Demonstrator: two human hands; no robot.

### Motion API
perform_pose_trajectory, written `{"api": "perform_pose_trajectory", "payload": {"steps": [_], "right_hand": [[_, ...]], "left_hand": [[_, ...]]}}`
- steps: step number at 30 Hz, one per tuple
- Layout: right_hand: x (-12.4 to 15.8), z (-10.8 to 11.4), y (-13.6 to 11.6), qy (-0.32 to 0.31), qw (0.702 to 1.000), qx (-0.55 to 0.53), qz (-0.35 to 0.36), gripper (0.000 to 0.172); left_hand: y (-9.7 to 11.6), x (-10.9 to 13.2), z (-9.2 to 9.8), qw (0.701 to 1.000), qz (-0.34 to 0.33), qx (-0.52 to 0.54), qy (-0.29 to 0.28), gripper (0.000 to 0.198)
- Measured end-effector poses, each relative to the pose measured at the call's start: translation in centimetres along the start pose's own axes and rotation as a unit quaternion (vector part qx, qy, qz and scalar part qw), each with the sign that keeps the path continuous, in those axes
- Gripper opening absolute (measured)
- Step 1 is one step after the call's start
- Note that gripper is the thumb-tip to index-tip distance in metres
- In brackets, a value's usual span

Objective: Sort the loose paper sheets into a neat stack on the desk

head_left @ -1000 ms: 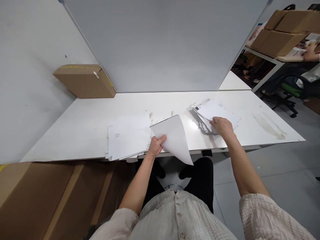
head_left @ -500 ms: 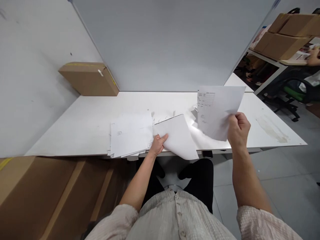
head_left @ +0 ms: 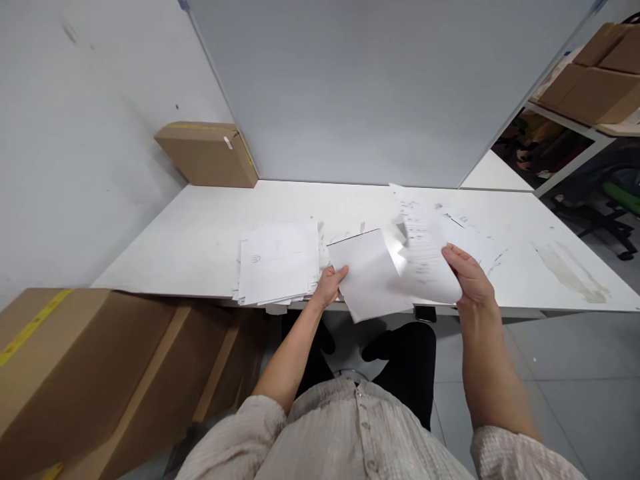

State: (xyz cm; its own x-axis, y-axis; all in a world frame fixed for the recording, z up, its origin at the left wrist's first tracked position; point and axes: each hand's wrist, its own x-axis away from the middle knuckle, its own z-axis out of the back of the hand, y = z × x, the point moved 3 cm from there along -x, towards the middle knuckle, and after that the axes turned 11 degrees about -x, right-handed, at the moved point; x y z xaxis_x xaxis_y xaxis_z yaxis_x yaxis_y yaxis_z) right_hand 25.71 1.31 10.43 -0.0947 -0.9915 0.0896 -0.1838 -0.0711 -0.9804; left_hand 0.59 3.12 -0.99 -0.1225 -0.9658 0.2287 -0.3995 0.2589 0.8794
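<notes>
My left hand [head_left: 331,285] pinches the near left edge of a blank white sheet [head_left: 367,273] that overhangs the front edge of the white desk [head_left: 200,233]. My right hand [head_left: 467,273] grips a printed sheet [head_left: 425,257], which curves down toward the blank one. Left of my left hand lies a stack of white papers [head_left: 277,261]. Behind the held printed sheet, a second pile of printed papers [head_left: 467,233] rests on the desk, partly hidden.
A flat cardboard box [head_left: 207,153] leans in the desk's far left corner against grey partition panels [head_left: 350,87]. Large cardboard boxes [head_left: 100,373] stand on the floor at my left. Shelves with boxes [head_left: 595,67] and a chair [head_left: 615,200] are at the far right.
My right hand lifted a printed sheet off the right pile, then lowered it leftward toward the blank sheet. My left hand kept its hold. The view shifted left.
</notes>
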Motion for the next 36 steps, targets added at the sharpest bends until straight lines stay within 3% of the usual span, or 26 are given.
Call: {"api": "perform_pose_trajectory", "payload": {"steps": [3, 6, 8, 12, 20, 24, 27, 30, 33, 36], "right_hand": [[-0.3, -0.9, 0.8, -0.04, 0.988, 0.147, 0.022, 0.024], [-1.0, -1.8, 2.9, -0.023, 0.944, 0.318, 0.079, 0.023], [-1.4, -2.2, 4.4, -0.007, 0.924, 0.368, 0.105, 0.021], [-1.5, -2.8, 6.2, 0.003, 0.922, 0.373, 0.109, 0.021], [-1.4, -3.4, 7.4, 0.008, 0.924, 0.37, 0.096, 0.03], [-1.7, -2.4, 7.6, -0.003, 0.971, 0.236, 0.029, 0.052], [-1.2, -2.8, 6.6, -0.08, 0.994, 0.065, -0.02, 0.04], [-0.6, -3.4, 4.0, -0.081, 0.994, -0.04, 0.054, 0.025], [-0.2, -3.8, 1.8, -0.054, 0.986, -0.074, 0.142, 0.024], [-0.5, -3.8, 1.7, -0.046, 0.979, -0.073, 0.183, 0.017]], "left_hand": [[0.1, 0.0, 0.0, 1.0, 0.01, -0.008, -0.01, 0.043], [0.2, 0.1, -0.1, 0.999, -0.007, 0.006, -0.034, 0.044], [0.3, 0.1, -0.2, 0.999, -0.016, 0.026, -0.043, 0.045], [0.2, 0.1, -0.3, 0.999, -0.02, 0.015, -0.046, 0.049], [-0.5, -0.1, 0.3, 0.994, -0.061, -0.08, -0.037, 0.053], [-0.4, 0.0, 0.2, 0.988, -0.075, -0.118, -0.065, 0.053], [1.5, 0.7, -0.7, 0.975, -0.114, -0.164, -0.094, 0.05], [5.4, 2.0, -2.0, 0.944, -0.214, -0.235, -0.081, 0.045], [9.0, 3.3, -3.2, 0.909, -0.289, -0.292, -0.067, 0.042], [10.2, 3.5, -3.5, 0.902, -0.303, -0.302, -0.056, 0.04]]}}
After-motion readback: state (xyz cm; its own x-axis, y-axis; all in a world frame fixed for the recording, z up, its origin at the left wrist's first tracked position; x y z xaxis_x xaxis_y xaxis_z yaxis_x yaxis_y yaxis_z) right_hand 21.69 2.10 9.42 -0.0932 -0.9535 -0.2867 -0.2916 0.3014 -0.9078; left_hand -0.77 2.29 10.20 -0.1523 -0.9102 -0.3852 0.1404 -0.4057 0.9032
